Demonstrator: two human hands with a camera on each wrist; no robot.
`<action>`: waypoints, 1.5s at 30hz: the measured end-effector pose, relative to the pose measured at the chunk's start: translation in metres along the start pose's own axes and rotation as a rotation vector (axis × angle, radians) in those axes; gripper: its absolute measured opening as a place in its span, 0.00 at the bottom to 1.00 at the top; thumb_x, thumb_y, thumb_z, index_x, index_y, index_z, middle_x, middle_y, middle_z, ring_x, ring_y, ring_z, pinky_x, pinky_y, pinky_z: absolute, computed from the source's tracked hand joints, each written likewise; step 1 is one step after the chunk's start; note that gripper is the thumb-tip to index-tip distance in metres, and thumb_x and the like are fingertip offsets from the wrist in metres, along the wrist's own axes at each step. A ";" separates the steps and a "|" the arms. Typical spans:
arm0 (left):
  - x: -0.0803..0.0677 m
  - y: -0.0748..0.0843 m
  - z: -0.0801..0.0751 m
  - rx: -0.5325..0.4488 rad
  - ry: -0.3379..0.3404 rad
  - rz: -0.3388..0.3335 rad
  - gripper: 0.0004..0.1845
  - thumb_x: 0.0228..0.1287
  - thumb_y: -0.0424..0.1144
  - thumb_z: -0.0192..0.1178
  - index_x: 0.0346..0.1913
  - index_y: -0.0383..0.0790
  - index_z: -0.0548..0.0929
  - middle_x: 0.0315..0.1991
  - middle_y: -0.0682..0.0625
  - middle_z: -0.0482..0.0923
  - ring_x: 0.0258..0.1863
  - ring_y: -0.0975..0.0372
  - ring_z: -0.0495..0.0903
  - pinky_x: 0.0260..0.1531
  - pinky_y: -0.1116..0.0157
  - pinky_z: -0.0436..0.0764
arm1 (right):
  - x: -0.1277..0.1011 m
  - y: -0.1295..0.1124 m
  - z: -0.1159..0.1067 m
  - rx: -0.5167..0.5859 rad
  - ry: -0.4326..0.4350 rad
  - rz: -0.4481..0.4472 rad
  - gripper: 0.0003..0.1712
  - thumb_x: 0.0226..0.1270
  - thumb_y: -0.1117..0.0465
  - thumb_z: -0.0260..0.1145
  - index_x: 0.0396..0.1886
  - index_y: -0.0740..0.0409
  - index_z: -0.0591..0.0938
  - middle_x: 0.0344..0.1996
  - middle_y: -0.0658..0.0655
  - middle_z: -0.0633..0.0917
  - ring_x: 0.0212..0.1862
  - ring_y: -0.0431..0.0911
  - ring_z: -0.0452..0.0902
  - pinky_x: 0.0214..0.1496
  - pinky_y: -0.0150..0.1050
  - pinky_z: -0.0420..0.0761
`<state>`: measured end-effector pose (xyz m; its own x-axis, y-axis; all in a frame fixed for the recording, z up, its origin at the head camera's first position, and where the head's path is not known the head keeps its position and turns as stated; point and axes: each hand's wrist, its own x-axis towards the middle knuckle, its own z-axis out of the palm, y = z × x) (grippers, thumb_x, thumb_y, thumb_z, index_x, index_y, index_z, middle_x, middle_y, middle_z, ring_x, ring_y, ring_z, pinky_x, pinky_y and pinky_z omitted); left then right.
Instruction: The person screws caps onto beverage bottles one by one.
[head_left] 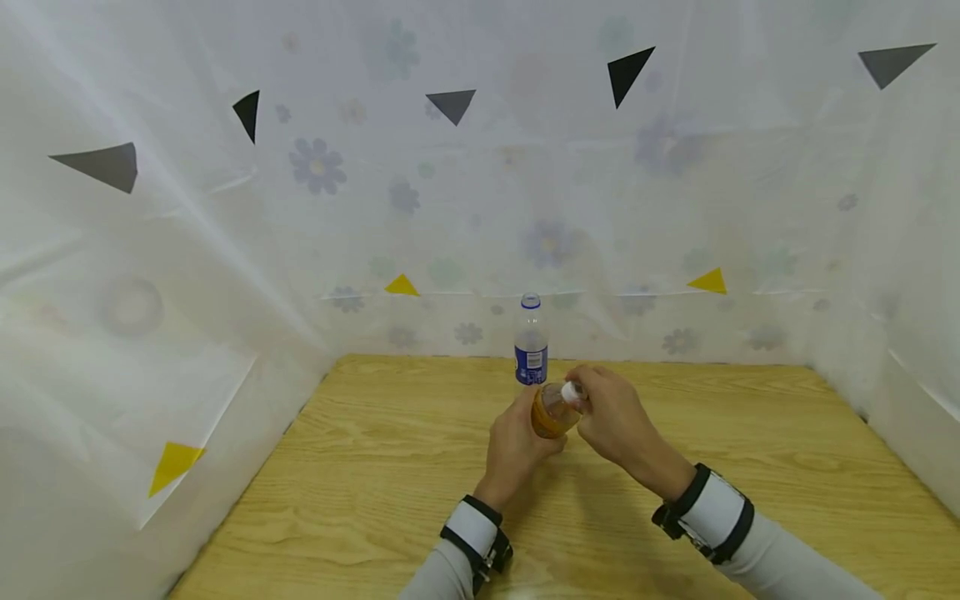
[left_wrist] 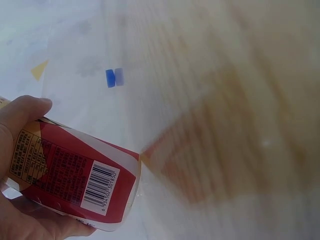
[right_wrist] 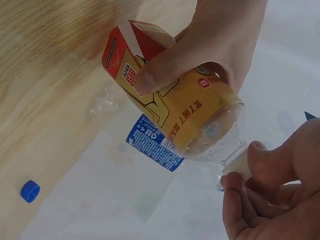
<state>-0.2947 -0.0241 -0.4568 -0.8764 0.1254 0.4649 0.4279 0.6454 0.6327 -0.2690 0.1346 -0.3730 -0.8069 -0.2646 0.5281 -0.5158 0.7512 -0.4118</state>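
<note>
The wooden table [head_left: 390, 467] lies below both hands, with white flowered sheeting [head_left: 225, 275] behind and to either side.

Beyond the fingers stands a water bottle [head_left: 531, 342], upright, with a blue label and no cap visible on its neck. It is apart from both hands.

The tea bottle [head_left: 552, 410] is held between the two hands above the table. It carries a red and yellow label. Its long axis runs from the left palm, at the base end, up and toward the right fingertips at the neck end.

The left hand [head_left: 517, 446] has its fingers and thumb curled round the bottle body. The right hand [head_left: 617, 417] pinches the white cap [head_left: 572, 391] with thumb and fingertips closed on it. The right hand is the nearer one to the cap.

A loose blue cap [right_wrist: 30, 191] lies on the table, well apart from the fingers.
</note>
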 end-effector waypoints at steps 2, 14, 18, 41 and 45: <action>0.000 0.000 0.000 -0.003 -0.004 -0.006 0.41 0.46 0.39 0.81 0.66 0.49 0.75 0.54 0.50 0.85 0.50 0.59 0.85 0.51 0.59 0.84 | 0.000 -0.001 0.001 -0.004 0.000 0.008 0.16 0.56 0.79 0.68 0.44 0.66 0.81 0.38 0.62 0.84 0.39 0.54 0.82 0.41 0.51 0.84; 0.000 -0.002 0.000 -0.018 -0.020 -0.018 0.41 0.47 0.40 0.81 0.67 0.51 0.74 0.56 0.51 0.84 0.52 0.59 0.85 0.52 0.58 0.84 | 0.002 0.002 0.007 -0.032 0.056 -0.015 0.09 0.61 0.69 0.72 0.37 0.65 0.79 0.30 0.58 0.80 0.28 0.45 0.73 0.30 0.40 0.76; 0.001 -0.002 0.000 -0.011 -0.019 -0.018 0.41 0.48 0.41 0.81 0.67 0.51 0.74 0.56 0.51 0.84 0.52 0.59 0.85 0.52 0.58 0.84 | 0.002 0.002 0.007 -0.043 0.065 -0.026 0.09 0.61 0.69 0.72 0.37 0.65 0.79 0.30 0.58 0.80 0.27 0.45 0.72 0.29 0.39 0.75; 0.000 -0.001 0.001 -0.014 -0.008 -0.024 0.40 0.47 0.39 0.81 0.65 0.51 0.74 0.55 0.52 0.84 0.52 0.60 0.85 0.53 0.58 0.83 | 0.002 0.002 0.008 -0.045 0.057 -0.019 0.09 0.62 0.68 0.72 0.37 0.65 0.79 0.30 0.58 0.79 0.29 0.46 0.73 0.30 0.40 0.76; 0.000 -0.001 0.000 -0.018 -0.008 -0.025 0.40 0.47 0.39 0.81 0.65 0.51 0.74 0.55 0.52 0.84 0.52 0.60 0.85 0.53 0.58 0.83 | 0.001 0.002 0.008 -0.047 0.063 -0.030 0.09 0.63 0.67 0.72 0.37 0.65 0.79 0.30 0.59 0.80 0.29 0.46 0.74 0.30 0.40 0.76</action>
<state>-0.2952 -0.0243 -0.4577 -0.8887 0.1150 0.4439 0.4095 0.6346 0.6554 -0.2737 0.1312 -0.3791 -0.7709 -0.2503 0.5857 -0.5245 0.7713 -0.3606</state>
